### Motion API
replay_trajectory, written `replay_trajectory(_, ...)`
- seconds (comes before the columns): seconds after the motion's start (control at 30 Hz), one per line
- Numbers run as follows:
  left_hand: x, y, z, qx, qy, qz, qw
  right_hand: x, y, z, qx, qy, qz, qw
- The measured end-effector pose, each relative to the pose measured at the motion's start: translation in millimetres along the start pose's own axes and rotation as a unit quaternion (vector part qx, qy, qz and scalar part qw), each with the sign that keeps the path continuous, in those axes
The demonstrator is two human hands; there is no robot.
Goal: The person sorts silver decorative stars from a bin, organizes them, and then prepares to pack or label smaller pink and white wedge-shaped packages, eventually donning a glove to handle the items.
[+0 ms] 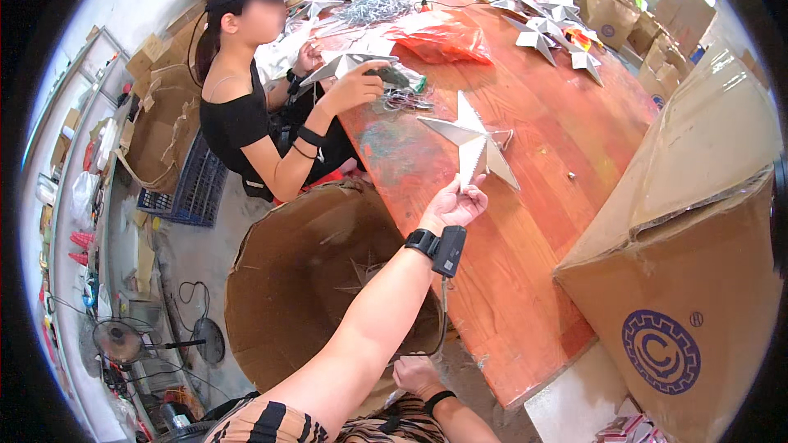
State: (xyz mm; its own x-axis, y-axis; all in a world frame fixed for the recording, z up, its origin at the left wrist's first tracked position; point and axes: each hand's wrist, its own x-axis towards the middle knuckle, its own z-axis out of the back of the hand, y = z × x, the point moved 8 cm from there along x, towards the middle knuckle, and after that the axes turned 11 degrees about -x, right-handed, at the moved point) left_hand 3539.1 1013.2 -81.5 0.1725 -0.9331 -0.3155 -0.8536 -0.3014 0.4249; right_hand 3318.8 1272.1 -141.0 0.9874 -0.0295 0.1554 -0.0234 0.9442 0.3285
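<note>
My left hand (453, 203) reaches out over the table, its fingers pinched on the lower point of a silver five-pointed star (474, 141). The star is held up above the wood, with a thin loop of cord or wire at its right side. My right hand (417, 376) is low, near my lap and close to the rim of a large open carton (271, 279). Its fingers are curled closed, and what they hold, if anything, is hidden. Inside the carton a pale star (359, 276) lies at the bottom.
Across the red-brown wooden table (525, 279) sits a person (246, 107) holding another silver star (345, 64). Many stars, a red plastic bag (439, 35) and a pile of metal pieces (373, 8) cover the far end. A tall carton (681, 279) stands at the right.
</note>
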Motion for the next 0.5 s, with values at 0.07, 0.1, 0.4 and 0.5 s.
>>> replay_trajectory(0.07,2.1,-3.5,0.9,0.01,-0.025,-0.026,0.999,-3.8,-4.1,2.6,0.008,-0.015,0.002,1.0)
replay_trajectory(0.1,1.5,-7.6,2.2,0.019,-0.047,-0.053,0.997,-4.2,-4.9,3.3,0.009,-0.021,0.007,1.0)
replay_trajectory(0.4,-42.1,-20.8,34.0,0.236,-0.143,-0.037,0.96,2.7,4.8,3.6,0.026,-0.022,0.057,0.998)
replay_trajectory(0.5,-66.5,-7.9,26.7,0.426,-0.232,-0.024,0.874,-0.9,-0.5,-0.6,0.018,-0.017,0.057,0.998)
